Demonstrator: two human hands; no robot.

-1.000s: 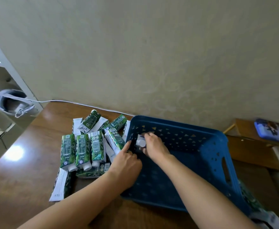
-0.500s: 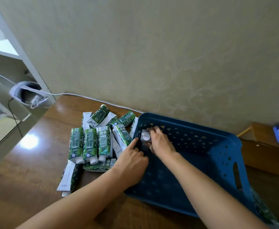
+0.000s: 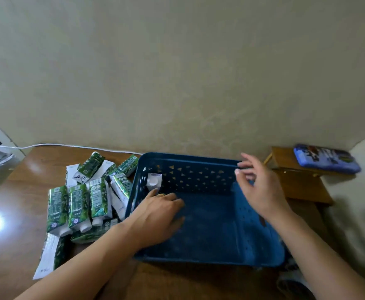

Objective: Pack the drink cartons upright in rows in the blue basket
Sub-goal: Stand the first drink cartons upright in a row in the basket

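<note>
The blue basket (image 3: pixel 199 161) sits on the wooden table against the wall. One drink carton (image 3: pixel 154 182) stands upright in its far left corner, white cap side facing me. My left hand (image 3: pixel 157 215) rests inside the basket just in front of that carton, fingers extended; whether they touch it is unclear. My right hand (image 3: pixel 257 187) hovers over the basket's right side with fingers spread, holding nothing. Several green and white cartons (image 3: pixel 77 202) lie in a pile on the table left of the basket.
A white cable (image 3: pixel 54 145) runs along the wall behind the pile. A small wooden stand (image 3: pixel 298 182) with a blue case (image 3: pixel 326 158) on it is to the right of the basket. More packaging (image 3: pixel 292 282) shows at the lower right.
My right hand let go of the carton in the far left corner and moved to the right across the basket. My left hand slid from the basket's left wall into the basket.
</note>
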